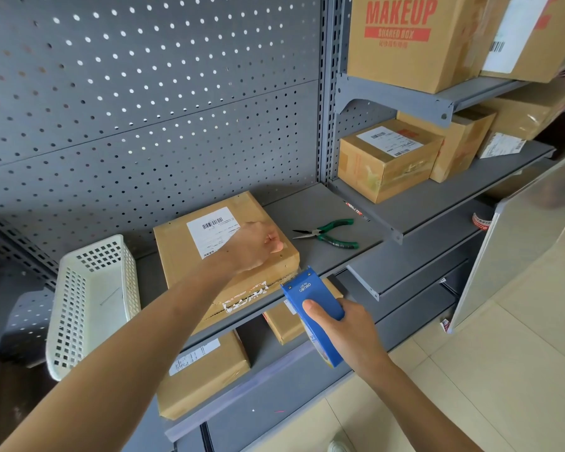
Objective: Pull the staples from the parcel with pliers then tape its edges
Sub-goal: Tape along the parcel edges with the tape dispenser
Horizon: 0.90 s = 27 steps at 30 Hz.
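Taping is the step in hand, as I judge it: the green-handled needle-nose pliers [327, 233] lie put aside on the grey metal shelf [437, 207], just to the right of the parcel, with their jaws a little apart and no hand on them. The parcel [180, 256], a flat cardboard box with a white shipping label [209, 231], rests on this shelf between the pliers and a white plastic basket [88, 298]. The left hand [255, 246] presses down on the top of the parcel near its right edge, with the fingers curled; it steadies the box and grips nothing. The right hand [346, 324] is closed around a blue tape dispenser [310, 308], the thumb on top, and the toothed front end meets the near right corner of the parcel. The next move probably needs a straight pull along that edge while the left hand keeps the box from sliding.
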Each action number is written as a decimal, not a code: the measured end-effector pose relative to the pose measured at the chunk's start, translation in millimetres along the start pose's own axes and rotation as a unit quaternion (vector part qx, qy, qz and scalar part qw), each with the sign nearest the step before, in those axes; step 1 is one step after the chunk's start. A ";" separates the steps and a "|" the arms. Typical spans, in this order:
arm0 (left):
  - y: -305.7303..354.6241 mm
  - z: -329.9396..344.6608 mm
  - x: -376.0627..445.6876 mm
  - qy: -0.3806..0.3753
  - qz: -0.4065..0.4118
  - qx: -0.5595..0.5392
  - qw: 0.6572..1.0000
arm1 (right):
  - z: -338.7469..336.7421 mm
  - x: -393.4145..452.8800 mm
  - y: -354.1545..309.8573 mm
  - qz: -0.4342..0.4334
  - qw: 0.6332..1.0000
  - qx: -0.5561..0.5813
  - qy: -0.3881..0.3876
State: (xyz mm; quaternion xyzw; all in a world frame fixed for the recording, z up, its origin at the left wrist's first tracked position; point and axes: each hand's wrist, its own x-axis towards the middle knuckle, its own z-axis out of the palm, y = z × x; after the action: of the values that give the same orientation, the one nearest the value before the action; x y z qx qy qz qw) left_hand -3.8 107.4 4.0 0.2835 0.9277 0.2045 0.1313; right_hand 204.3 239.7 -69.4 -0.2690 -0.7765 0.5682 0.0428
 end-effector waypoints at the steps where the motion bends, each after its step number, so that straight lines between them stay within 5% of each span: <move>1: -0.1 1.4 -0.5 0.008 -0.002 -0.003 1.000 | -0.4 0.4 0.4 -0.004 1.000 -0.005 0.000; 27: -12.6 16.2 1.6 0.057 -0.011 -0.101 0.993 | 9.9 9.5 2.6 0.027 0.999 -0.040 -0.007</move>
State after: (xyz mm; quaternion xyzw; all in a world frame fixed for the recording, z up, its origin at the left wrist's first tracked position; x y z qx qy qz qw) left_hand -5.2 103.8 -16.2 0.2469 0.9111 0.3117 0.1088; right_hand 193.5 236.1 -77.5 -0.2871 -0.7912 0.5399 0.0111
